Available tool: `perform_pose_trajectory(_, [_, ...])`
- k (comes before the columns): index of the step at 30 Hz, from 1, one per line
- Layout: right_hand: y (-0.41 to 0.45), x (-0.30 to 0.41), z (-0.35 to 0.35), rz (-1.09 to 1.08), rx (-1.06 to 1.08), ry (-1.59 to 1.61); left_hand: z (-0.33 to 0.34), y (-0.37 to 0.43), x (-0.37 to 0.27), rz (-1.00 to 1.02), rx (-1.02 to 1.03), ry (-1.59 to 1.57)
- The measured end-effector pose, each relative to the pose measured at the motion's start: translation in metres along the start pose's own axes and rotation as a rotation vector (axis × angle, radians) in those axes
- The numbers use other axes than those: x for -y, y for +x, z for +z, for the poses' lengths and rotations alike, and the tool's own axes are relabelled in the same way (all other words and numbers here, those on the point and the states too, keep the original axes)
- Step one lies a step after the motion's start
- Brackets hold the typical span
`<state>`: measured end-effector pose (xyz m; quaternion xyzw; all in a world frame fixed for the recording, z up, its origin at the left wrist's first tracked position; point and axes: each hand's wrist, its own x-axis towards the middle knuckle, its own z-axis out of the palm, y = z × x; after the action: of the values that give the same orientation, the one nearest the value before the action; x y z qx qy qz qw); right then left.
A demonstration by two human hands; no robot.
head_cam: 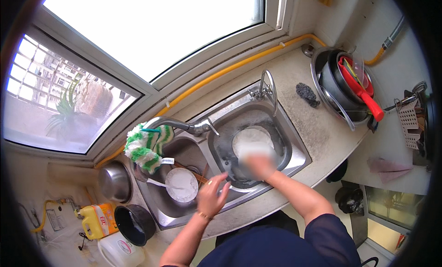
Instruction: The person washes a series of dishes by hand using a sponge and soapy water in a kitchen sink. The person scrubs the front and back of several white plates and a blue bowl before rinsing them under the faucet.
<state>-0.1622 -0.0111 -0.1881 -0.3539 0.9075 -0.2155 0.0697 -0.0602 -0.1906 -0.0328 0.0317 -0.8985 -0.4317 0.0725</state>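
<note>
My right hand point(259, 166) reaches into the right basin point(285, 132) of a stainless steel sink. It is blurred, and a whitish blurred shape lies at its fingers, so its grip does not show. Just beyond, white round dishes point(253, 137) sit in cloudy water. Over the front of the divider and left basin point(172, 205), my left hand point(212, 194) hangs with fingers apart, holding nothing visible. Left of it, a white bowl point(182, 185) with a pale-handled spoon point(157, 182) rests in the left basin. Wooden chopsticks point(201, 178) lie partly hidden behind the bowl.
A green-and-white fluffy cloth point(146, 148) hangs by the chrome faucet point(172, 122). A second curved tap point(271, 91) rises behind the right basin. On the right counter are a dark scourer point(307, 94) and stacked pans point(331, 80). A black pot point(134, 224) and yellow jug point(98, 220) stand left.
</note>
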Motion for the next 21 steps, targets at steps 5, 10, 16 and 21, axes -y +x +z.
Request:
perform_pose_trajectory(5, [-0.006, -0.005, 0.012, -0.043, 0.048, 0.329, 0.111, 0.032, 0.083, -1.134, 0.164, -1.381])
perform_pose_trajectory(10, [-0.02, -0.031, -0.004, 0.12, 0.106, 0.282, 0.151, 0.049, 0.094, -1.251, 0.053, -1.058])
perform_pose_trajectory(16, [0.012, -0.05, -0.006, 0.567, 0.077, -0.182, 0.174, 0.05, 0.094, -1.073, 0.142, -0.755])
perform_pose_trajectory(21, [0.072, -0.052, 0.032, 0.704, -0.264, 0.029, 0.193, 0.047, 0.131, -0.998, 0.079, -0.638])
